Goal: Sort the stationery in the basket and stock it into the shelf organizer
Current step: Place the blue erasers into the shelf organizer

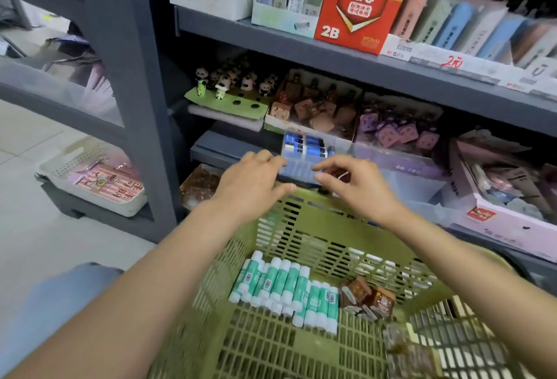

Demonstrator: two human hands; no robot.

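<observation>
Clear plastic box of blue-capped sticks (pixel 304 152) sits at the grey shelf edge (pixel 211 149) between both hands; left hand (pixel 251 181) and right hand (pixel 358 187) touch its sides with loosely spread fingers, above the green slatted plastic basket (pixel 271 333) holding green-and-white glue sticks (pixel 286 288)

Basket rim (pixel 304 197) and blue box (pixel 304 152) crowd the shelf edge.

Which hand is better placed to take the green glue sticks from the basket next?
Probably the left hand: the glue sticks lie on the left side of the basket, under the left forearm. The right hand is farther right.
</observation>
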